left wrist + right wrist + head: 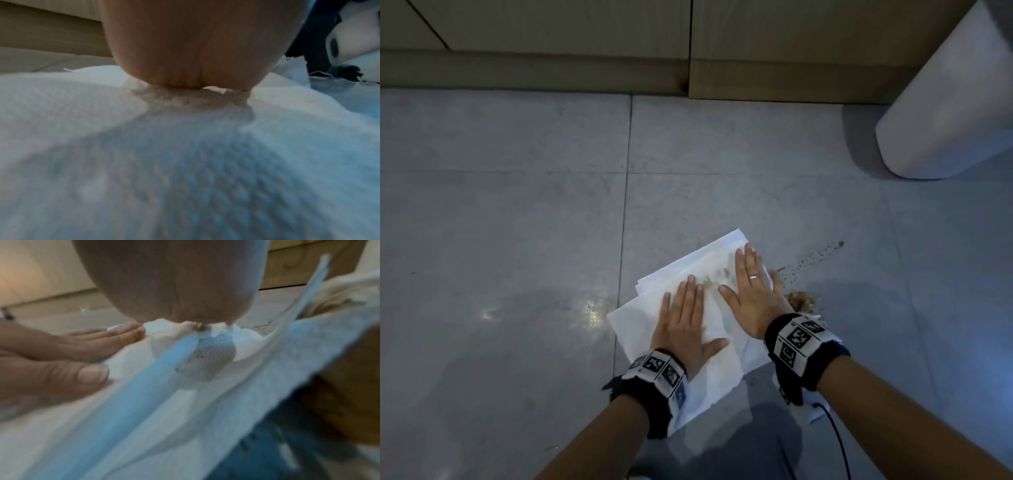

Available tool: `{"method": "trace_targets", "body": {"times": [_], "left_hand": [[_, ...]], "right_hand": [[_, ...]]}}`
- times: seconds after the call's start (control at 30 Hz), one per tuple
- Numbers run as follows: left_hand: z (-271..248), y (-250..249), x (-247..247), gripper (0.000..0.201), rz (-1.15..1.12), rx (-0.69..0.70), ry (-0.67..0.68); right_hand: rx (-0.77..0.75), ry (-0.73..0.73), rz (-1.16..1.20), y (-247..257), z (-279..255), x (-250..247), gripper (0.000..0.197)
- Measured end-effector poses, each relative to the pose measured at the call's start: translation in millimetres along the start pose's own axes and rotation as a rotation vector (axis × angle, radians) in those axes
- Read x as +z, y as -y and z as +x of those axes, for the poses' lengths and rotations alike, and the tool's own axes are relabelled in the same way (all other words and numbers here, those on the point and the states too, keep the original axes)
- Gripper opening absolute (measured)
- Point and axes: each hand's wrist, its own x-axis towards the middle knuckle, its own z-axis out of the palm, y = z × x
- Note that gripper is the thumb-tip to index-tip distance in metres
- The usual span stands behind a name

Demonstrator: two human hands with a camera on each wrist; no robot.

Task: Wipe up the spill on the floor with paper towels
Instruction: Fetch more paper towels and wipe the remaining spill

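White paper towels [654, 305] under both flat hands, left hand [685, 322] and right hand [753, 291]

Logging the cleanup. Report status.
Left hand and right hand flat on paper towels. Brown stain soaking through. Spill still exposed right of the towels. Nothing obstructing.

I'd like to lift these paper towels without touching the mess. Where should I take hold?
Pinch the far-left corner of the paper towels, coming from the left: it looks white and dry, with layered edges showing. Brown stain has soaked through between the left hand and right hand, and the spill sits at the right edge.
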Motion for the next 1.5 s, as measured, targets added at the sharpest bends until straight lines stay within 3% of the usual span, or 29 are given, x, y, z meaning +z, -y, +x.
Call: {"method": "trace_targets", "body": {"times": [0.07,0.2,0.27,0.37,0.47,0.5,0.57,0.63,0.73,0.8,0.83,1.0,1.1,1.17,1.27,1.37,1.43,1.5], "left_hand": [[-11,11,6,0.093,0.013,-0.009,-0.062],[-20,24,20,0.097,0.025,0.011,-0.070],[-16,25,24,0.098,0.036,0.011,-0.071],[-17,23,18,0.098,0.057,-0.019,0.033],[-18,18,8,0.099,0.078,-0.023,0.038],[-16,18,5,0.099,0.090,-0.016,0.055],[-16,19,1,0.097,0.067,-0.061,0.156],[-19,14,1,0.090,0.070,-0.053,0.157],[-18,14,-1,0.080,0.087,-0.060,0.046],[-23,15,-6,0.074,0.095,-0.014,-0.068],[-27,19,-5,0.073,0.102,0.014,-0.019],[-38,35,9,0.078,0.123,0.024,0.193],[-39,35,4,0.081,0.087,0.013,0.175],[-39,31,-6,0.089,0.133,-0.014,0.174],[-40,29,-8,0.101,0.124,0.056,0.223],[-44,32,-10,0.107,0.151,0.042,0.248],[-53,41,-17,0.111,0.083,-0.031,0.241],[-68,57,-22,0.113,0.009,-0.150,0.202]], "right_hand": [[0.016,-0.079,-0.082,-1,-8,3,0.080],[0.028,-0.025,-0.089,-2,-12,40,0.078],[0.029,-0.020,-0.102,0,-11,38,0.088],[-0.027,0.070,-0.143,-5,-11,38,0.096],[0.054,0.035,-0.111,7,-12,23,0.074],[0.059,-0.039,-0.094,14,-14,20,0.068],[-0.043,-0.186,-0.051,29,-17,20,0.064],[-0.163,-0.096,-0.052,38,-19,27,0.068],[-0.135,0.070,0.201,36,-15,25,0.066],[-0.100,0.004,0.369,32,-14,17,0.065],[-0.098,-0.015,0.386,28,-14,16,0.065],[-0.154,0.098,-0.086,10,-14,29,0.075],[-0.137,-0.054,-0.151,21,-22,25,0.072],[-0.193,-0.047,-0.183,29,-29,34,0.070],[-0.275,0.028,-0.196,31,-40,54,0.069],[-0.300,0.074,-0.263,30,-38,50,0.086],[-0.333,0.130,-0.299,29,-40,45,0.087],[-0.292,0.101,-0.281,32,-45,37,0.075]]}}
